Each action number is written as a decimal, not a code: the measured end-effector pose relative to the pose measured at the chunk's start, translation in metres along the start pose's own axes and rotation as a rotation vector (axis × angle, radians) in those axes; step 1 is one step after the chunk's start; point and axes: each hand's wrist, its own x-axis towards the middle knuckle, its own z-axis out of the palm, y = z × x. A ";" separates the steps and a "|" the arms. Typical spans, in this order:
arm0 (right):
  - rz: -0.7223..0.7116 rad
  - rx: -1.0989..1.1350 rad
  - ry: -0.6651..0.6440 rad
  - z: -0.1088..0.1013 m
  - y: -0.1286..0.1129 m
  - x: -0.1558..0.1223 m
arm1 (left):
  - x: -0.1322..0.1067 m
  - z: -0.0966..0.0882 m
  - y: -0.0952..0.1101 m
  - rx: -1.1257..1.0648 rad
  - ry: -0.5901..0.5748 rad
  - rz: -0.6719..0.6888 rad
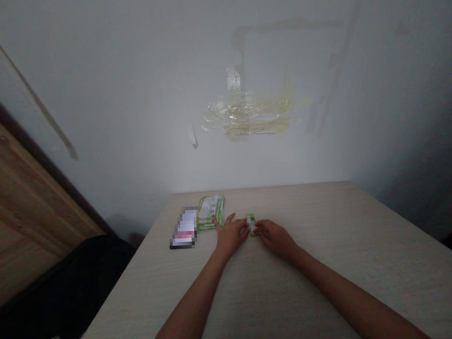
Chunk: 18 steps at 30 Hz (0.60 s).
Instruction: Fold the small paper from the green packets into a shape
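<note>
A small green and white packet [251, 219] is between my two hands at the middle of the table, partly covered by fingers. My left hand [231, 236] pinches its left edge with thumb and index finger, while the other fingers spread out toward the stack. On the right edge, the bent fingers of my right hand [277, 238] close on the same packet. Just left of my left hand lies a stack of green and white printed packets [212, 210]. One spread finger reaches the stack's lower right corner; whether it touches, I cannot tell.
Beside the stack lies a blurred-out, phone-like flat object [184, 228]. The pale wooden table [325, 210] meets a white wall [140, 93] bearing peeling clear tape [251, 113]. Dark fabric [66, 291] and a wooden panel [33, 208] stand at the left.
</note>
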 end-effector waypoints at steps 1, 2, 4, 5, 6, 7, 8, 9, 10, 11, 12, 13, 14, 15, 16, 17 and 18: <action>-0.002 -0.013 -0.010 0.000 -0.001 0.001 | 0.000 0.000 0.000 0.001 -0.002 -0.003; -0.008 -0.024 -0.014 0.001 -0.002 0.001 | 0.000 -0.001 0.000 0.000 -0.003 -0.005; -0.025 -0.037 -0.015 0.000 -0.004 0.002 | 0.001 -0.001 0.001 -0.002 -0.003 -0.007; -0.037 -0.040 -0.015 0.000 -0.004 0.002 | 0.001 -0.001 0.001 -0.001 -0.003 -0.007; -0.050 -0.044 -0.017 -0.001 -0.005 0.002 | 0.001 -0.002 0.001 0.004 -0.002 -0.006; -0.063 -0.047 -0.019 -0.001 -0.006 0.002 | 0.001 -0.002 0.001 0.011 0.001 -0.004; -0.074 -0.051 -0.021 -0.002 -0.007 0.002 | 0.001 -0.002 0.001 0.021 0.004 -0.004; -0.085 -0.055 -0.025 -0.003 -0.008 0.002 | 0.001 -0.001 0.001 0.032 0.007 -0.004; -0.096 -0.059 -0.032 -0.003 -0.008 0.002 | 0.001 -0.001 0.002 0.041 0.007 -0.006; -0.104 -0.062 -0.038 -0.004 -0.008 0.001 | 0.001 -0.001 0.002 0.046 0.007 -0.010; -0.107 -0.064 -0.044 -0.004 -0.009 0.001 | 0.000 -0.001 0.002 0.047 0.005 -0.014; -0.108 -0.065 -0.048 -0.004 -0.009 0.001 | 0.000 -0.001 0.002 0.044 0.002 -0.016; -0.108 -0.063 -0.051 -0.004 -0.009 0.001 | 0.000 -0.002 0.002 0.038 0.000 -0.018; -0.108 -0.061 -0.051 -0.004 -0.008 0.002 | 0.000 -0.002 0.002 0.031 0.001 -0.018; -0.107 -0.057 -0.049 -0.004 -0.008 0.002 | 0.000 -0.002 0.002 0.024 0.002 -0.018; -0.108 -0.053 -0.047 -0.004 -0.008 0.002 | 0.000 -0.001 0.002 0.019 0.005 -0.017; -0.110 -0.049 -0.046 -0.004 -0.008 0.002 | 0.000 -0.001 0.002 0.014 0.007 -0.015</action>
